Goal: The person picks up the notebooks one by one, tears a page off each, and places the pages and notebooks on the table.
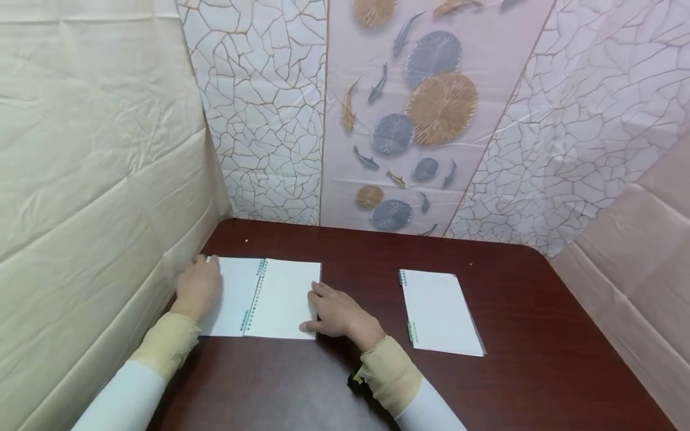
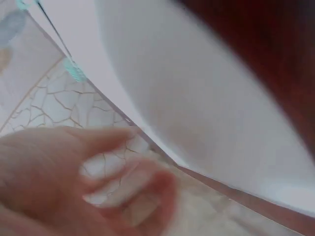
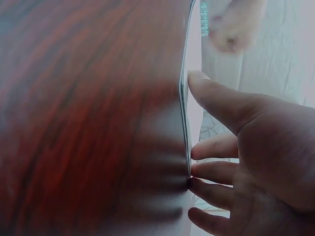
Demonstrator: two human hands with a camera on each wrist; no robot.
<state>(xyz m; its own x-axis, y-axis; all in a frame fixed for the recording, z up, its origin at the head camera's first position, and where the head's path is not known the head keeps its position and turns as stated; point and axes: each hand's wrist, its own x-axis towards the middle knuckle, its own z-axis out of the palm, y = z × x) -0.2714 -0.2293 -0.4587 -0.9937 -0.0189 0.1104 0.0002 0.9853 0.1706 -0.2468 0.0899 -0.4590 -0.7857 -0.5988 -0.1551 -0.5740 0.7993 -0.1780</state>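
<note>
An open spiral notebook [image 1: 283, 299] with a finely ruled right page and a plain left page [image 2: 197, 88] lies on the left of the table. My left hand [image 1: 198, 288] is at its outer left edge, fingers loosely bent; the left wrist view is blurred, and contact with the page cannot be told. In that view the left hand [image 2: 64, 182] has nothing between thumb and fingers. My right hand [image 1: 341, 314] rests its spread fingertips on the right page near its outer edge. In the right wrist view the thumb and fingers of the right hand [image 3: 266, 142] touch the notebook's side.
A second notebook [image 1: 442, 311], with a blank white page and teal rings at its left, lies to the right on the dark red-brown table [image 1: 539, 335]. A small black and yellow object [image 1: 356, 382] is by the right wrist. Cloth [image 1: 108, 149] hangs along the left side.
</note>
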